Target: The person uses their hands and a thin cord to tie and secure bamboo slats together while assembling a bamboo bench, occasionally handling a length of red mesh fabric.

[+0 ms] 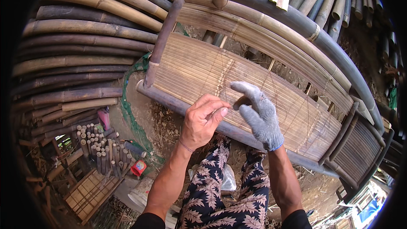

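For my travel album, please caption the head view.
A bare left hand and gloved right hand at a bamboo bench.

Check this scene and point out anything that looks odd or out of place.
The hands are mismatched: the right hand wears a grey glove, while the left hand has none. Both are over the slatted bench.

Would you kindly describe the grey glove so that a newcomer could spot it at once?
Find the long bamboo bench across the middle of the view. Follow the person's right forearm up to the glove. It is grey with a blue wrist edge, while the left hand beside it is bare.
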Demonstrator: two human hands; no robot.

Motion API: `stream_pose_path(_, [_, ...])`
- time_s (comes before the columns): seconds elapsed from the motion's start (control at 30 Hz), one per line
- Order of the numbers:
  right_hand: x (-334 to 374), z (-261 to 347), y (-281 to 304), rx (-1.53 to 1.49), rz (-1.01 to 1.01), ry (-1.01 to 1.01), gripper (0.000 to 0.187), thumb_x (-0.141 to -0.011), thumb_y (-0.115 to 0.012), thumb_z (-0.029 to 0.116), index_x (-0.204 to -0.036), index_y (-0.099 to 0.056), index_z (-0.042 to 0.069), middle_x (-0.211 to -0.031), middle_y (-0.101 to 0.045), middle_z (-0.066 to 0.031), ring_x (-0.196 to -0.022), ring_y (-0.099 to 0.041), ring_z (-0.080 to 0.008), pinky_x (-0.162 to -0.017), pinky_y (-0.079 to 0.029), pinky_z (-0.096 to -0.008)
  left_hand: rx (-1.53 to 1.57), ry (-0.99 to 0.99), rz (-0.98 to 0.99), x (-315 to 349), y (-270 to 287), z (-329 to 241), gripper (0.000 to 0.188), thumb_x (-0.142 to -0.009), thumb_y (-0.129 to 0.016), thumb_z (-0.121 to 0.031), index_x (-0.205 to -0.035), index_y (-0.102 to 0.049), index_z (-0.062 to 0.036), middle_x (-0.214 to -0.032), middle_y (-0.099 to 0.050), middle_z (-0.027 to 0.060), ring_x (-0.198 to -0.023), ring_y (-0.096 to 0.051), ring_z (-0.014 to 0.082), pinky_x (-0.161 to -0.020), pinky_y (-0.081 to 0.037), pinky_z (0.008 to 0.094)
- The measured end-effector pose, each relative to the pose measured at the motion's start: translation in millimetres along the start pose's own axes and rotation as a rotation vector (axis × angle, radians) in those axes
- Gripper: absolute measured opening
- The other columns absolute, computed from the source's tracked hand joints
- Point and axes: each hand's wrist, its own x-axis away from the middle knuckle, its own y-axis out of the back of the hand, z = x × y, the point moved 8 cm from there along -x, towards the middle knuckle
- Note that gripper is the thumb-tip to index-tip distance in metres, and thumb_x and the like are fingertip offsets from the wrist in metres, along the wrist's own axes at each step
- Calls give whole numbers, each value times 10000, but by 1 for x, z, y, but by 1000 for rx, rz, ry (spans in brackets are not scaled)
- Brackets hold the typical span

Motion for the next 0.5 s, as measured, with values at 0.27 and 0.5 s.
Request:
stream_pose_path(0.27, [0, -8, -21, 431, -1, 44, 166, -867, -698, 114, -1021, -694, 54, -895, -695, -130, -862, -691, -284, -740, -535, -377, -115, 27, -139, -3, 10, 2, 114, -887, -679, -52, -989, -695, -5, -871, -669, 97, -740, -645, 233, -664, -515, 312])
stream_pose_path(0.5, [16, -16, -24, 261, -118, -75, 140, -871, -676, 84, -1004, -656, 43, -924, -676, -155, -854, -674, -331, -728, -536, -381, 42, 342, -176, 12, 3, 33, 133, -852, -712, -35, -983, -694, -24, -827, -666, 55, -645, -538, 85, -586, -460, 245])
